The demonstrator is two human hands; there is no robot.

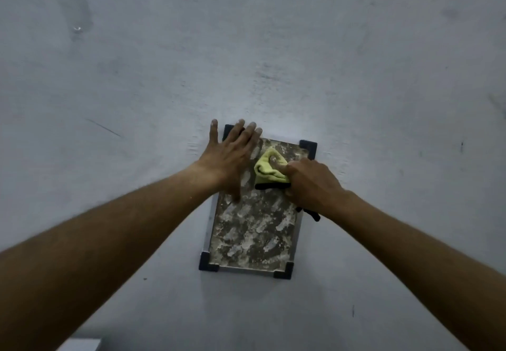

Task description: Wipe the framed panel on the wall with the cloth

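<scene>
- While your right hand (312, 183) stays out of the list of open things — it is curled into a fist around the cloth (269, 168) — the bunched yellow-green part of that cloth sticks out just beyond your knuckles, toward your other hand.
- Under that fist the cloth is pressed against the framed panel (252, 230), in the panel's upper right part; the top right corner cap (308, 147) sits just above your grip.
- A dark edge of the cloth shows along the underside of the fist, and a dark strip of it pokes out past the heel of the hand, over the panel's right rim.
- Your left hand (230, 159) lies flat with fingers spread — holding nothing — just beside the grip on its left, covering the panel's top left corner, fingertips reaching onto the wall (137, 76).
- Its thumb points down onto the panel face, level with the bottom of your fist.
- Below the grip the panel face is mottled with pale smears on a dark ground, down to the two dark bottom corner caps (208, 262).
- The panel hangs upright on the pale, scuffed wall, between your two forearms.
</scene>
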